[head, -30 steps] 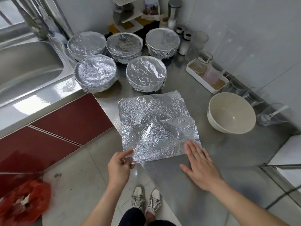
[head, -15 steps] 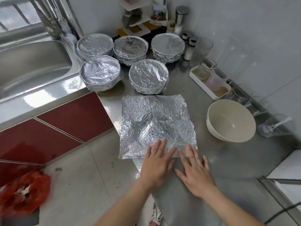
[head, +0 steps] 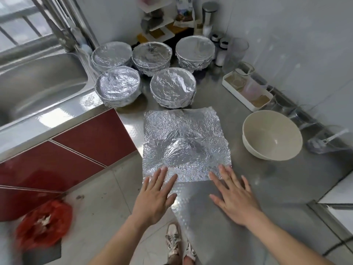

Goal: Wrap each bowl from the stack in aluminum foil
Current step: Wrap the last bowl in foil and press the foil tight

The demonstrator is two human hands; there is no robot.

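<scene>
Foil-wrapped bowls [head: 172,87], five in the upper centre, were done; one bare bowl [head: 272,135] remained at right while the left hand [head: 155,196] and right hand [head: 234,196], fingers spread and gripping nothing, flattened a fresh foil sheet [head: 184,144].

foil sheet [head: 186,142]: crinkled, shiny metal foil
wrapped bowls [head: 172,88]: creased bright foil skins, at 12 o'clock from the sheet
bare bowl [head: 272,134]: smooth matt cream
counter [head: 248,188]: brushed steel, dull sheen
sink [head: 38,87]: glossy steel
</scene>
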